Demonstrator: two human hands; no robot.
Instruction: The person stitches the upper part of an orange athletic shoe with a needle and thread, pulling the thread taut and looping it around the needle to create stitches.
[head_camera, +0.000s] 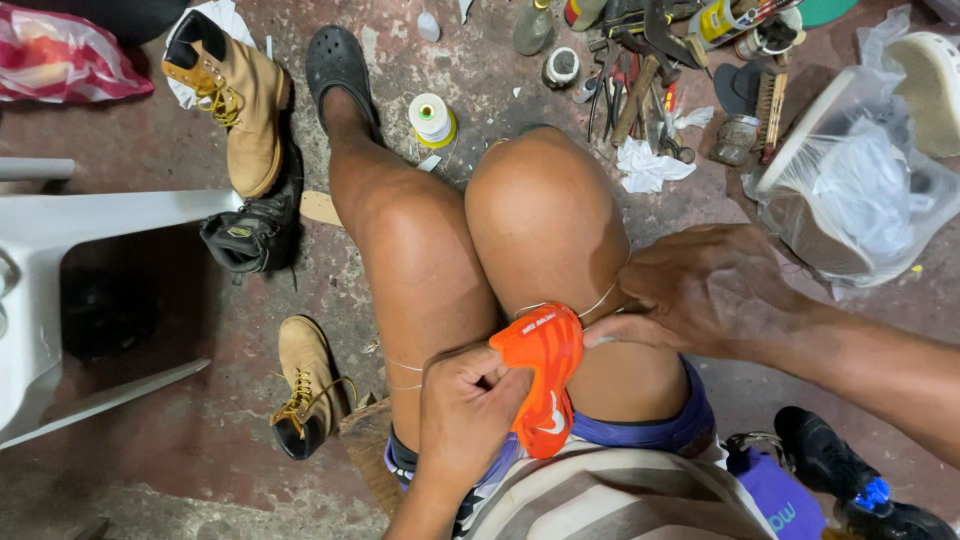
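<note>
Head view looks straight down onto the person's lap, where an orange shoe sits between the thighs, toe up. Left hand has its fingers clamped on the shoe's near edge, and right hand has fingertips pinched together on a thin white thread running across the knee to the shoe. On the floor beyond: a thread spool, tan boots and scattered tools.

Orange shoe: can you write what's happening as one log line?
left hand: grips orange shoe on lap | right hand: pulls white thread at shoe's tip | floor: thread spool, tan boots
</note>
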